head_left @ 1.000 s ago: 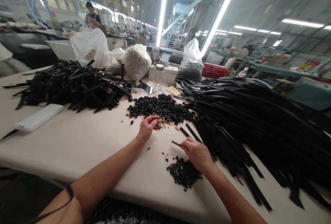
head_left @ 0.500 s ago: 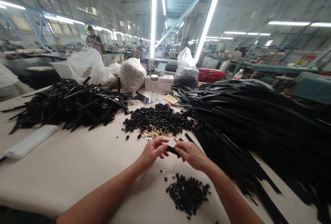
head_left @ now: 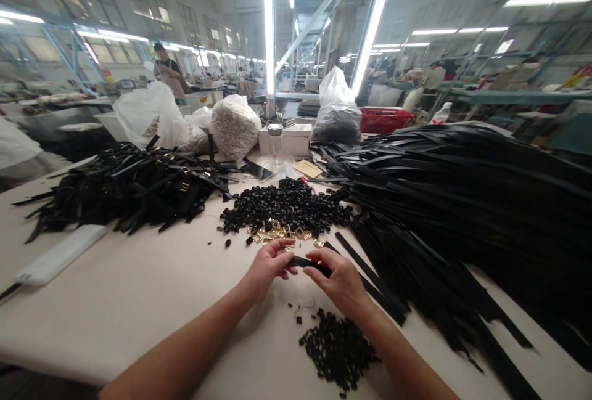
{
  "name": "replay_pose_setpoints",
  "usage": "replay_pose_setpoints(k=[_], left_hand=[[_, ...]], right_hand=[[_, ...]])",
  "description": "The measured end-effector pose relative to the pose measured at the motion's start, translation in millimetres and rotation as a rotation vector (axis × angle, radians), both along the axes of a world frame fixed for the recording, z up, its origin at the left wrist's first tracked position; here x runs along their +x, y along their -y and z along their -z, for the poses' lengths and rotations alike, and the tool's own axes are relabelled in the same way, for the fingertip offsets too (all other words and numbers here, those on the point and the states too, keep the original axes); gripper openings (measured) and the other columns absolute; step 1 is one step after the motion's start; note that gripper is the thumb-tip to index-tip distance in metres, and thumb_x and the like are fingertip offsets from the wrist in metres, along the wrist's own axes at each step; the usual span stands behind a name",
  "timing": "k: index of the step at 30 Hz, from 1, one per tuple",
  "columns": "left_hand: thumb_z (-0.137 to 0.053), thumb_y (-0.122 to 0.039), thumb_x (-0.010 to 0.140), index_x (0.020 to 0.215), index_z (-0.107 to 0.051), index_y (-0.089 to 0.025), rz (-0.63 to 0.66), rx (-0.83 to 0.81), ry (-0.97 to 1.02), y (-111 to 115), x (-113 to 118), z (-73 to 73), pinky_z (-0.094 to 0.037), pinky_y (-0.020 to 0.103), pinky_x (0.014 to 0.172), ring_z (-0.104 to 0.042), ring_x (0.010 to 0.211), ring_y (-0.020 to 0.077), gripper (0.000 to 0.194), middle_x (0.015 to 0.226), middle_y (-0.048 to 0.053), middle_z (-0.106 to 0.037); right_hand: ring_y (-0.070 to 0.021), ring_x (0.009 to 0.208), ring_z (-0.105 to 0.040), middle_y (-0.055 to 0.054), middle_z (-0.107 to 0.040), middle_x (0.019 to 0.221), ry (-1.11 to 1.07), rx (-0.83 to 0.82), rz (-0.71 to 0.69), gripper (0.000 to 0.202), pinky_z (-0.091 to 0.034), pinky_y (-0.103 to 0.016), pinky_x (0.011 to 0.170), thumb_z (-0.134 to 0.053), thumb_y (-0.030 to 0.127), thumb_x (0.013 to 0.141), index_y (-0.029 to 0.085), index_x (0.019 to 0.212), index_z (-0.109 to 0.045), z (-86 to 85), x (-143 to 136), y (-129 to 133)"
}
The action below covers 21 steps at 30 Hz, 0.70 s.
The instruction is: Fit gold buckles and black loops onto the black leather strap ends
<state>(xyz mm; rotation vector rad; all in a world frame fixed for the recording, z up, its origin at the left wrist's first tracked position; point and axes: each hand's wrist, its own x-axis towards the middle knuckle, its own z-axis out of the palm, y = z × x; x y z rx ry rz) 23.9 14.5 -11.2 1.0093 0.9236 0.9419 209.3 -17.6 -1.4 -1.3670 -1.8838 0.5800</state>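
Observation:
Between my hands is a black strap [head_left: 303, 262], lying roughly crosswise over the table. My left hand [head_left: 272, 261] pinches its left end between thumb and fingers. My right hand [head_left: 335, 277] has its thumb and curled fingers around the strap further right, and the palm hides part of it. Just beyond my fingers lie gold buckles [head_left: 280, 230] at the front of a heap of small black rings [head_left: 287, 206]. Nearer to me, beside my right forearm, is a pile of small black pieces [head_left: 340, 347].
Black straps with buckles [head_left: 134, 184] are heaped at the left, behind a white power strip [head_left: 62, 255]. Long black straps [head_left: 453, 184] cover the right side. Plastic bags [head_left: 235, 129], a glass jar [head_left: 275, 144], a phone [head_left: 257, 170] and a red basket [head_left: 383, 119] stand or lie further back.
The view has shifted slightly. My right hand's fingers have opened a little around the strap, and more of the straps beside that hand now shows. My left hand keeps its pinch.

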Motion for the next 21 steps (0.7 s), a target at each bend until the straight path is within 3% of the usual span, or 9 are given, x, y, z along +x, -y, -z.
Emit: replay_pose_setpoints(k=[5, 8, 11, 14, 17, 21], left_hand=[[-0.073, -0.034, 0.072, 0.112, -0.058, -0.013, -0.028, -0.049, 0.050, -2, -1, 1.0, -0.043, 0.016, 0.047, -0.063, 0.057, 0.0106, 0.047, 0.073, 0.002, -0.064], [-0.077, -0.031, 0.069, 0.107, -0.061, -0.014, -0.086, -0.106, 0.126, -6, -2, 1.1, -0.043, 0.014, 0.046, -0.061, 0.054, 0.0077, 0.045, 0.076, 0.002, -0.066], [-0.078, -0.027, 0.069, 0.104, -0.062, -0.015, -0.204, -0.136, 0.207, -10, -4, 1.0, -0.047, 0.013, 0.050, -0.062, 0.058, 0.0068, 0.040, 0.081, 0.002, -0.066], [-0.077, -0.025, 0.070, 0.097, -0.061, -0.017, -0.329, -0.044, 0.243, -13, -7, 0.6, -0.052, 0.017, 0.063, -0.065, 0.069, 0.0096, 0.032, 0.083, 0.001, -0.067], [-0.073, -0.027, 0.074, 0.090, -0.062, -0.019, -0.311, 0.203, 0.128, -8, -7, -1.1, -0.053, 0.023, 0.072, -0.065, 0.075, 0.0131, 0.021, 0.082, 0.001, -0.068], [-0.065, -0.023, 0.082, 0.083, -0.067, -0.021, -0.131, 0.639, -0.224, 6, -2, -6.9, -0.051, 0.031, 0.079, -0.064, 0.085, 0.0187, 0.003, 0.088, 0.005, -0.069]], right_hand=[[-0.0196, 0.081, -0.063, -0.003, -0.066, 0.093, 0.191, 0.123, 0.003, 0.021, -0.050, -0.030, 0.074, -0.063, 0.023, 0.083, 0.023, 0.104, -0.061, 0.1, -1, 1], [-0.0233, 0.095, -0.062, -0.007, -0.065, 0.106, 0.295, 0.237, 0.035, 0.034, -0.049, -0.036, 0.085, -0.054, 0.013, 0.082, 0.023, 0.115, -0.058, -4.7, 4, 0], [-0.0283, 0.121, -0.048, -0.012, -0.052, 0.131, 0.247, 0.452, 0.199, 0.044, -0.037, -0.047, 0.104, -0.052, 0.014, 0.083, 0.021, 0.126, -0.050, -13.5, 12, -1], [-0.0296, 0.122, -0.047, -0.011, -0.054, 0.128, 0.139, 0.528, 0.250, 0.030, -0.032, -0.051, 0.107, -0.054, 0.023, 0.087, 0.024, 0.117, -0.057, -18.8, 18, 1], [-0.0262, 0.105, -0.059, -0.010, -0.064, 0.109, -0.103, 0.229, 0.067, 0.021, -0.046, -0.044, 0.095, -0.052, 0.032, 0.090, 0.023, 0.106, -0.062, -12.9, 12, 1], [-0.0248, 0.099, -0.064, -0.012, -0.063, 0.114, -0.656, -0.280, -0.102, 0.048, -0.052, -0.042, 0.087, -0.052, 0.049, 0.090, 0.019, 0.127, -0.048, 4.0, -10, 1]])
